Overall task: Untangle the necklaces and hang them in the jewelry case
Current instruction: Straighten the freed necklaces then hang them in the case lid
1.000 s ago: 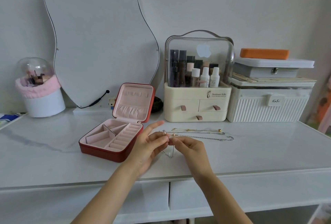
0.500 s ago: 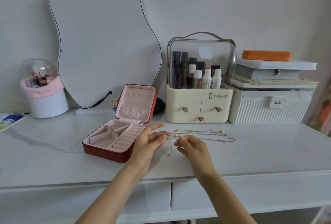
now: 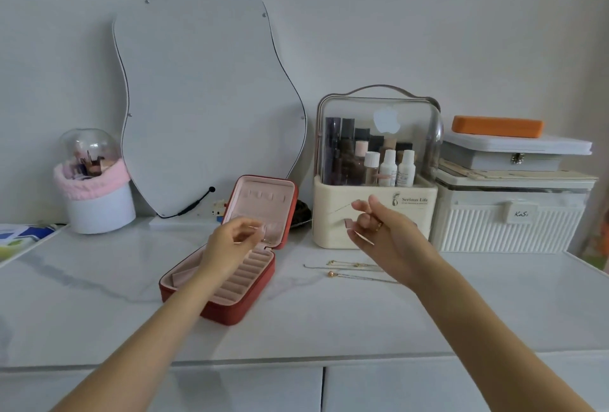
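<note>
A moment ago both my hands were low over the table, close together, working on the knot of chains near the front. Now I have lifted them and pulled them apart, and one thin necklace (image 3: 342, 208) is stretched between them.

My left hand (image 3: 230, 237) is now in front of the open lid of the red jewelry case (image 3: 244, 308), just over its pink tray. Its fingers are curled and pinch one end of the chain, I think, but the chain there is too fine to see well. The small hooks in the lid (image 3: 263, 195) are just above this hand.

My right hand (image 3: 379, 230) is raised in front of the cream cosmetic organizer (image 3: 425, 230), thumb and forefinger pressed together on the other end of the chain.

On the white table (image 3: 99, 312), between the case and my right arm, the other necklaces (image 3: 349, 270) lie; one has a small gold bead.

So I judge that one necklace is free from the others and is on its way to the hooks. The rest is not yet hung.
</note>
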